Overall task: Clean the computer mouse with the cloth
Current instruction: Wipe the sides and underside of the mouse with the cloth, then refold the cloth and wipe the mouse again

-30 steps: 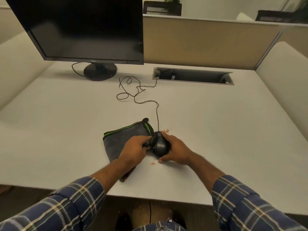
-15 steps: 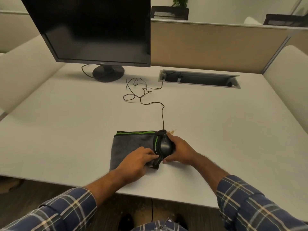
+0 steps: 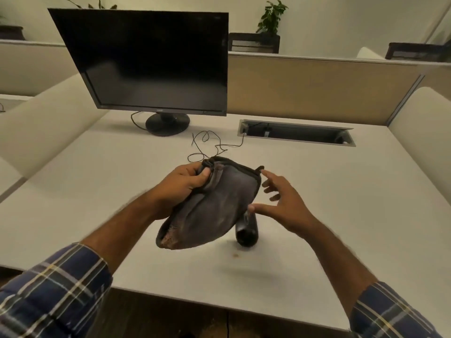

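The small logo on the monitor (image 3: pixel 156 62) bezel is too blurred to read.

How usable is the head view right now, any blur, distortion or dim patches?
Head view: dim, warm lighting; motion blur softens the right hand, the cloth held by the left hand, and the mouse; wide-angle distortion tilts the monitor; soft shadow beneath on the desk.

The left hand (image 3: pixel 181 182) is raised with fingers and thumb curled in a tight grip. The right hand (image 3: pixel 284 202) hangs open beside it, fingers spread, holding nothing.
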A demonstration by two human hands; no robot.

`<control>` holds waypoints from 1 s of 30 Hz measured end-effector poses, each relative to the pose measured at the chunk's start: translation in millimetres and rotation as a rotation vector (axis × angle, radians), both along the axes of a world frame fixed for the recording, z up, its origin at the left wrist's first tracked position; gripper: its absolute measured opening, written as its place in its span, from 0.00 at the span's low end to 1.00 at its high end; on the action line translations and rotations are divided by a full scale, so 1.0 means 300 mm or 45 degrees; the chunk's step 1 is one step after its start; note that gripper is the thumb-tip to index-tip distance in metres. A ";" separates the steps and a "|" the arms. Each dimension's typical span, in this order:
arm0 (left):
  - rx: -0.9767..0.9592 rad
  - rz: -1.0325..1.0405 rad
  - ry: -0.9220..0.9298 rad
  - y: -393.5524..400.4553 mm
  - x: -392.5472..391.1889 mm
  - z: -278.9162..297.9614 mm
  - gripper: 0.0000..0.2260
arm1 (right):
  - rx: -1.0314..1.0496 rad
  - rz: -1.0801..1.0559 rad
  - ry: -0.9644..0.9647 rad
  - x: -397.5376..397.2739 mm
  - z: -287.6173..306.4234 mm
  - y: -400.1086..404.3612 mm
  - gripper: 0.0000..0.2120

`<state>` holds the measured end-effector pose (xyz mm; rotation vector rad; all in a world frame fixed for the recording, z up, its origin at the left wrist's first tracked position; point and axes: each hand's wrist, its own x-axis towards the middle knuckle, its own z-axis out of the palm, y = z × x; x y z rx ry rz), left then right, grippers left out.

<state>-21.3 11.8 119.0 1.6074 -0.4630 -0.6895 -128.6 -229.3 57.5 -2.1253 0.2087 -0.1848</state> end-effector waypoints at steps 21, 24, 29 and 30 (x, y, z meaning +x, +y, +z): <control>0.256 0.077 -0.341 -0.174 0.071 -0.161 0.04 | 0.208 -0.402 -0.326 -0.212 0.311 -0.384 0.12; 0.422 0.022 -0.491 -0.159 0.047 -0.263 0.07 | -0.190 -0.440 -0.314 -0.236 0.258 -0.397 0.11; 0.584 -0.005 -0.593 -0.147 0.001 -0.395 0.13 | -0.481 -0.067 -0.012 -0.265 0.043 -0.277 0.13; 0.593 0.011 -0.591 -0.147 -0.008 -0.414 0.14 | -0.562 0.037 0.129 -0.276 -0.002 -0.253 0.16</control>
